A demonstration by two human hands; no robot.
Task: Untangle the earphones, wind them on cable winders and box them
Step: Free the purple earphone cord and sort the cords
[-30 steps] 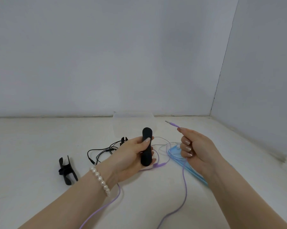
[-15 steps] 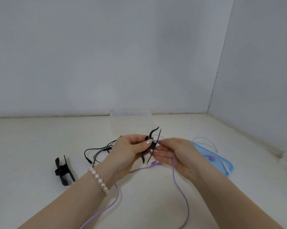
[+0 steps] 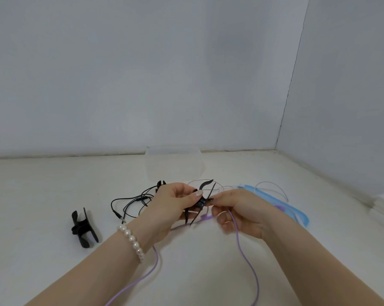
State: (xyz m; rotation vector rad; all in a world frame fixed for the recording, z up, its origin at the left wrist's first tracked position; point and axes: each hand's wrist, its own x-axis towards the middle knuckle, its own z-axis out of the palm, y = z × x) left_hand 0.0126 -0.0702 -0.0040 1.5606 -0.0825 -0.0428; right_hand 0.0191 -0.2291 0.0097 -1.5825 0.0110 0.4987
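Both hands have closed together over the white tabletop [image 3: 54,195] since a second ago, when the right hand held the purple plug apart and aloft. At the far wall stands a clear plastic box [image 3: 174,162]; its blue lid [image 3: 297,212] lies to the right. The left hand [image 3: 171,206], a pearl bracelet [image 3: 132,242] on its wrist, pinches a black cable winder [image 3: 201,200] between thumb and curled fingers, its prongs splayed. The right hand [image 3: 241,212] meets it, fingertips pinching the purple earphone cable [image 3: 246,259] at the winder, the cable looping toward the near edge. Black earphones [image 3: 131,204] lie loose left of the hands; a second black winder [image 3: 82,228] rests farther left.
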